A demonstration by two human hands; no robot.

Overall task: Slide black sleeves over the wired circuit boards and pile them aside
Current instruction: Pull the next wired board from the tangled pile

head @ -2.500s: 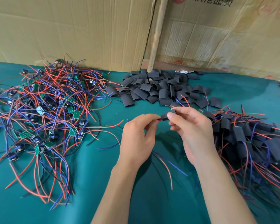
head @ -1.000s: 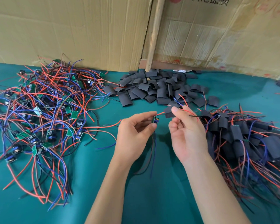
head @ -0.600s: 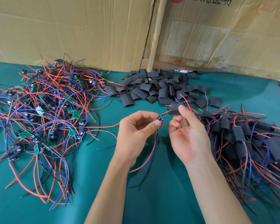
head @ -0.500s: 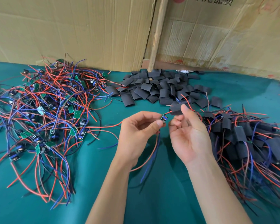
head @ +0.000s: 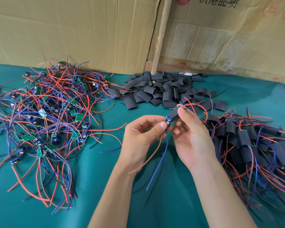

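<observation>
The sleeve [head: 173, 115], pinched by the right hand [head: 190, 137], now covers more of the board [head: 167, 120] pinched in the left hand [head: 142, 137]; seating nearly done.

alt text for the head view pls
Two hands over a green table: the left hand pinches a small wired circuit board while the right hand slides a black sleeve onto it.

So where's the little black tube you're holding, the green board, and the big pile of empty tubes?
black tube [head: 174, 114], head view, middle of its flat side.
green board [head: 167, 119], head view, the end sticking out.
pile of empty tubes [head: 161, 91], head view, a tube mid-pile.
</observation>
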